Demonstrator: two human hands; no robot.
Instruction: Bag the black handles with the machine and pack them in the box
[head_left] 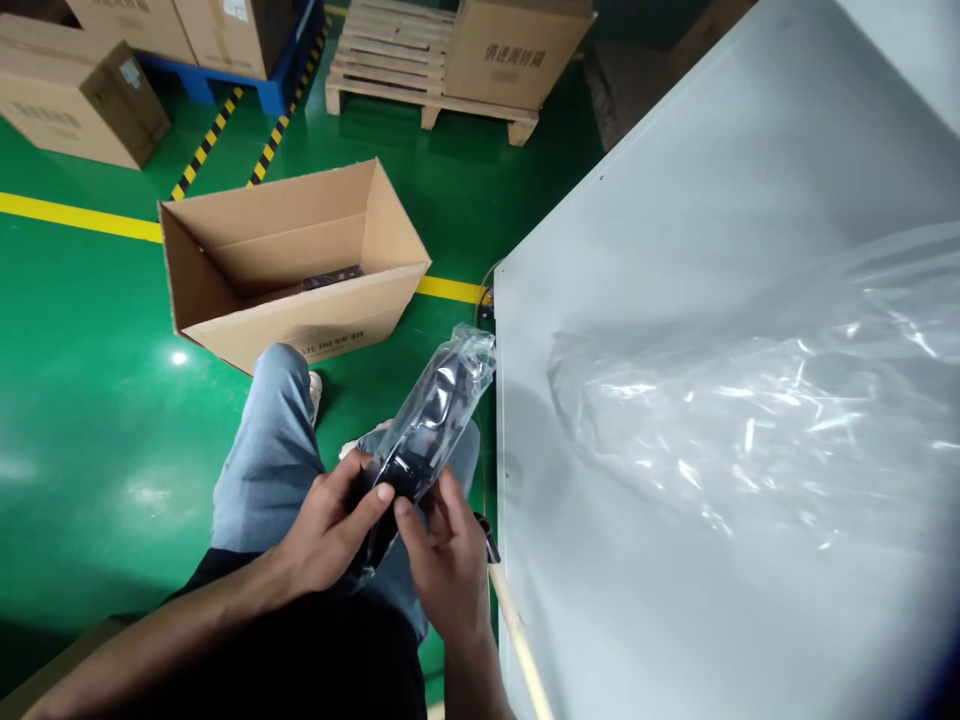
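A long black part in a clear plastic bag lies slantwise across my lap, its far end toward the grey table. What kind of part it is, I cannot make out through the shiny film. My left hand grips it from the left side, thumb on top. From the right, my right hand holds the same bagged part, with the thumb near the other thumb and the fingers curled behind it. Below my hands the near end of the bag is partly hidden.
An open cardboard box stands on the green floor, with a dark piece inside. To my right is a grey table bearing clear plastic bags. A wooden pallet and boxes stand farther back. A wooden stick leans by the table edge.
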